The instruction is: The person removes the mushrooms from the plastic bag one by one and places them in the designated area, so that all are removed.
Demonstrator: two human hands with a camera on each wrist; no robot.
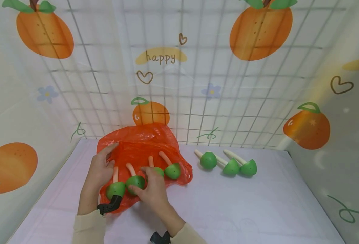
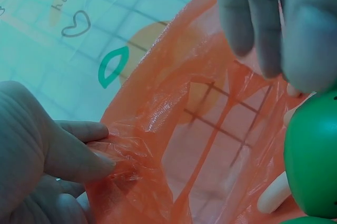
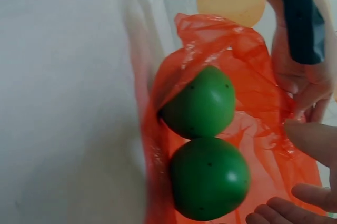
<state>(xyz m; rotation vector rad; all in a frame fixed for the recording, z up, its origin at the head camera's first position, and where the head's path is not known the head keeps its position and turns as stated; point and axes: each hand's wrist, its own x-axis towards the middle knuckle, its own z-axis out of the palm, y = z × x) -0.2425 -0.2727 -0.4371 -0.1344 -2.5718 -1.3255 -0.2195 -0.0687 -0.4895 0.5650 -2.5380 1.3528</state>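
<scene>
In the head view I see four green domes (image 1: 172,171) with pale stems on a crinkled red plastic bag (image 1: 130,135), the right hand (image 1: 155,189) partly hiding one. Three matching ones (image 1: 208,161) lie rightward on the pale tabletop (image 1: 243,210), before an orange-printed sheet (image 1: 194,64).

Left wrist: the left hand (image 2: 37,150) pinches thin, translucent film.

Right wrist: two smooth, dark-dotted domes, one partly under film; the right hand's fingers spread loosely, contact unclear to me.
</scene>
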